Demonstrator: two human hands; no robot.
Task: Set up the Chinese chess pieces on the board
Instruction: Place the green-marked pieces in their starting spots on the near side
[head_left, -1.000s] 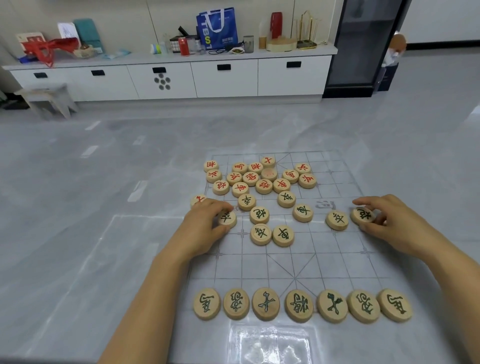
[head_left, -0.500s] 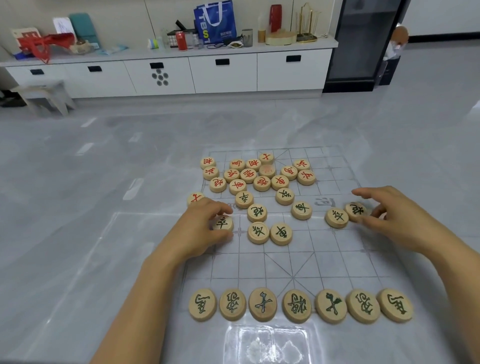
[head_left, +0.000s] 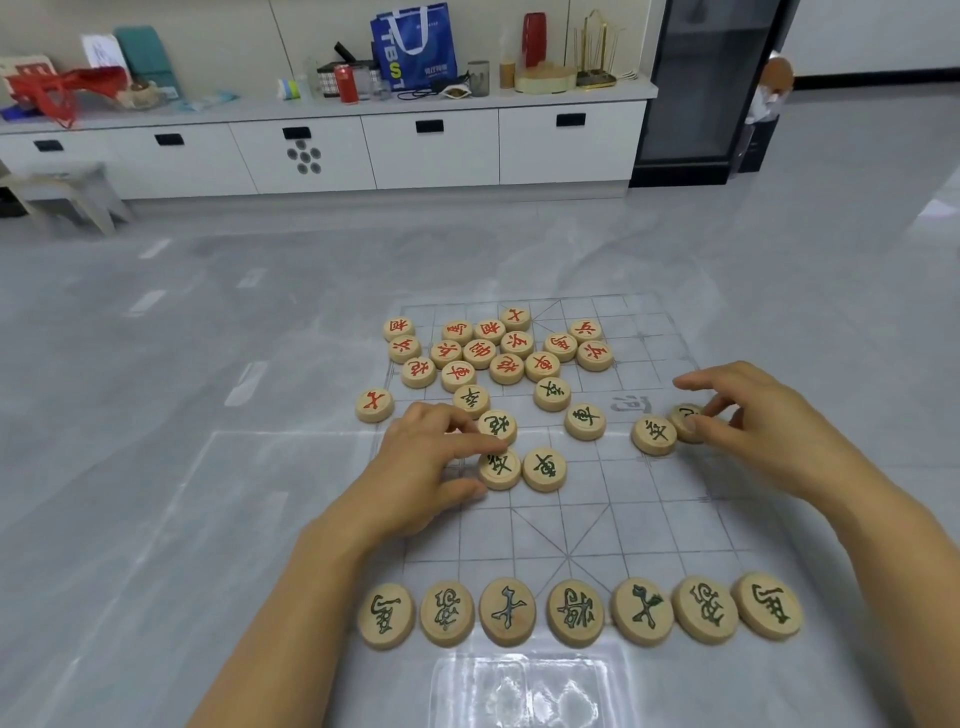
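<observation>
One board (head_left: 623, 519), a clear gridded sheet, lies on the grey floor (head_left: 156, 415) at centre frame. We count seven green pieces in a near row (head_left: 576, 613) along its lower edge. The red pieces (head_left: 498, 348) are bunched at upper centre, and a stray red piece (head_left: 374, 405) sits off the left edge. On the right hand (head_left: 753, 426), thumb and fingers pinch a green piece (head_left: 684, 415) at the board's right side, just beside a neighbouring green piece (head_left: 653, 435). The left hand (head_left: 431, 467) has its fingers curled, the index tip over the rim of a loose green piece (head_left: 498, 470). We cannot tell whether it grips anything.
</observation>
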